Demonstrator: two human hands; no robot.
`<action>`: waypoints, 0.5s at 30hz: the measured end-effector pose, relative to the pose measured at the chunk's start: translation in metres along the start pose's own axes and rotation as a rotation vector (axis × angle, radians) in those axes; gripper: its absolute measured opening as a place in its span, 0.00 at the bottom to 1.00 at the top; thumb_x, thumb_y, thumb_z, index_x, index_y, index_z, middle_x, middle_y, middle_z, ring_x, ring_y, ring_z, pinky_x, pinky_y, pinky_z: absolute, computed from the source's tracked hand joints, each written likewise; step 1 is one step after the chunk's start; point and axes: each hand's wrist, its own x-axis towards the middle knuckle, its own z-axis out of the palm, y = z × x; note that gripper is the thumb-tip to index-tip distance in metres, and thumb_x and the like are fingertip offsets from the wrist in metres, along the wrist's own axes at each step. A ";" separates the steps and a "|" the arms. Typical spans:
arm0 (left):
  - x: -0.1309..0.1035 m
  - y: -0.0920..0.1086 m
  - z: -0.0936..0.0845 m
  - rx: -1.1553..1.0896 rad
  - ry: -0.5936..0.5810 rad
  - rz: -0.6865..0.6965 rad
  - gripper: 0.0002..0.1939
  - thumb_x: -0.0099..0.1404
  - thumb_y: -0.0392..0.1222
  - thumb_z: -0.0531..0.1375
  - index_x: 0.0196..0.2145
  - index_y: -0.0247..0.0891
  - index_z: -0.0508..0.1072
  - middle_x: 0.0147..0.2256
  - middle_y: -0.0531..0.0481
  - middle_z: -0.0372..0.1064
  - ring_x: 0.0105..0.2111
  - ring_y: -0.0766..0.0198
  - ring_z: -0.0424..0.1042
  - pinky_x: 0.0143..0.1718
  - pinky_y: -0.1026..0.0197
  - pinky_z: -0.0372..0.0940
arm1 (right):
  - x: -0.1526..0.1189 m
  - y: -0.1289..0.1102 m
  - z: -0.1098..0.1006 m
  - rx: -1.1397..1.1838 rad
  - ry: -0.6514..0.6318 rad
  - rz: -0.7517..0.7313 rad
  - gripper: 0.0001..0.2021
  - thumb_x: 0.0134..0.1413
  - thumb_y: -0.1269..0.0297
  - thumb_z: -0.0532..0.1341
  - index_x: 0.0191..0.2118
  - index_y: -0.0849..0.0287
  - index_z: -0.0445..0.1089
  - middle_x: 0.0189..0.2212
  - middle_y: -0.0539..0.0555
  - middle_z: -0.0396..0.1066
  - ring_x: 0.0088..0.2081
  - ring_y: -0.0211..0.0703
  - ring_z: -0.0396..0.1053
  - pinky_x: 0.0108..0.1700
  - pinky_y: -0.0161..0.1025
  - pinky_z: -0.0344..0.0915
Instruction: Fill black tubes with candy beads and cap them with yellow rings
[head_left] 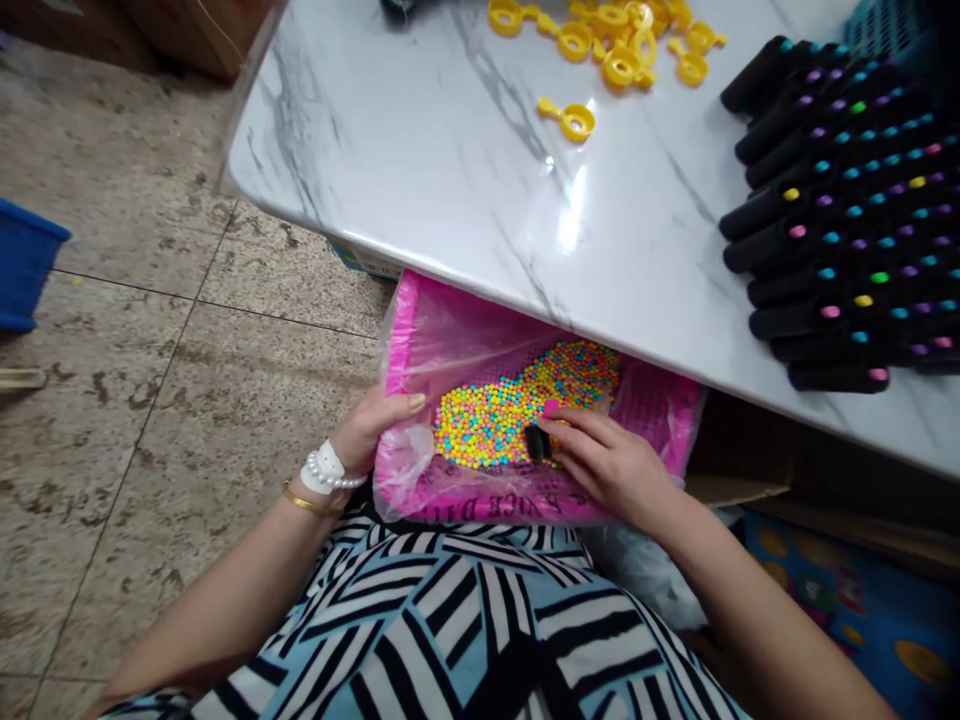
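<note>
A pink basket [402,345] lined with clear plastic rests at my lap, partly under the table edge. Small yellow, blue and pink beads [480,420] lie inside it. My left hand [371,420] grips the basket's left rim, thumb on the inside. Over the beads, my right hand [611,455] is closed on a small black piece [537,442]; a bit of pink shows at its fingertips.
The white marbled table [420,140] spans the top. Yellow ring-shaped pieces [621,65] are scattered on it. Rows of black tubes [787,290] with coloured ends lie at the right. A blue bin [28,265] stands on the floor at far left.
</note>
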 end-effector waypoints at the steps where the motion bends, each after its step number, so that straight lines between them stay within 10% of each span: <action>1: 0.000 0.000 0.001 0.002 0.007 -0.002 0.17 0.50 0.44 0.68 0.37 0.35 0.81 0.32 0.45 0.80 0.35 0.51 0.78 0.41 0.55 0.72 | 0.002 -0.001 0.002 0.001 -0.025 -0.017 0.18 0.62 0.66 0.57 0.57 0.57 0.67 0.55 0.61 0.69 0.53 0.49 0.70 0.54 0.47 0.69; 15: -0.003 0.000 0.004 -0.007 0.000 0.005 0.16 0.49 0.44 0.69 0.36 0.35 0.81 0.34 0.44 0.80 0.40 0.47 0.78 0.43 0.54 0.72 | 0.007 -0.011 0.009 0.018 -0.087 0.152 0.30 0.60 0.55 0.61 0.64 0.61 0.56 0.47 0.64 0.75 0.43 0.53 0.77 0.44 0.48 0.75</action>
